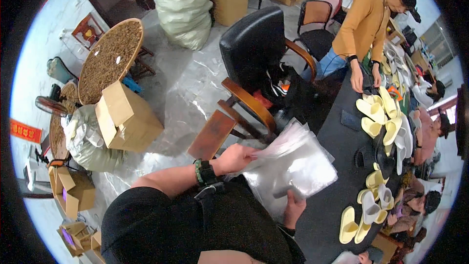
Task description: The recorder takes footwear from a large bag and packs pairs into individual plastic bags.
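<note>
A stack of clear plastic bags [293,164] is spread between my hands over the edge of the dark table. My left hand [235,158], with a watch and a beaded bracelet at its wrist, is closed on the upper left edge of the stack. Lower down, my right hand [294,209] grips the near edge, thumb on top. Pale yellow slippers [348,226] and grey slippers [370,208] lie on the table to the right of the bags. Farther along sit black slippers [361,157].
Beyond the bags stands a black office chair [254,44] with wooden arms. A co-worker in a mustard top [364,22] handles something dark at the table [322,200]. A dark phone-like slab [351,120] lies there. Cardboard boxes [134,122] and stuffed sacks [183,14] stand on the floor.
</note>
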The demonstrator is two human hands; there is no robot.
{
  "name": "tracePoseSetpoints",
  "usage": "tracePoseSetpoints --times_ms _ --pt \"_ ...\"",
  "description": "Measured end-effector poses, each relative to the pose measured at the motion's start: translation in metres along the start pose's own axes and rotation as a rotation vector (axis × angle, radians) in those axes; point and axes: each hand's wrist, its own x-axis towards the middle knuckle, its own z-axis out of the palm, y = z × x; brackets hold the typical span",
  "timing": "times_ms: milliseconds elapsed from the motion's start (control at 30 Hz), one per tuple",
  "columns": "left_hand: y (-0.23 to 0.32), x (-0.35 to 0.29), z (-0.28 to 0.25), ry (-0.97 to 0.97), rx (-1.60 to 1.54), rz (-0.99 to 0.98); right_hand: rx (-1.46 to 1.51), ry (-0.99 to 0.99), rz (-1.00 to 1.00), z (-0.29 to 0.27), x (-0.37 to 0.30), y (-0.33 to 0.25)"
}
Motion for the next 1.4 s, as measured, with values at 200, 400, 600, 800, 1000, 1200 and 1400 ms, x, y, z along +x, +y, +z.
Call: tracePoseSetpoints --times_ms 200,400,600,800,1000,1200,1400 --pt "0.008 -0.028 0.007 0.066 0.031 0.004 0.024 -0.139 -0.003 -0.007 0.002 0.005" --pt "0.022 -0.033 0.01 0.056 0.052 -0.049 -0.021 -0.199 -0.006 -0.017 -0.002 0.011" --pt "0.031 -0.022 0.023 0.033 0.127 0.053 0.092 -0.064 0.002 -0.021 -0.001 -0.002" --pt "0.023 0.032 0.017 0.06 -0.039 0.042 -0.212 -0.069 -0.197 -0.034 0.059 -0.024" --pt "0.032 0.128 -0.005 0.015 -0.153 -0.05 -0.056 0.05 -0.229 -0.017 0.116 -0.032" --pt "0.025 0.171 -0.025 -0.018 -0.417 -0.156 -0.011 0.091 -0.172 -0.022 0.14 -0.061" --pt "0.006 0.237 -0.045 -0.098 -0.049 0.144 0.124 0.112 -0.148 -0.027 0.185 -0.073"
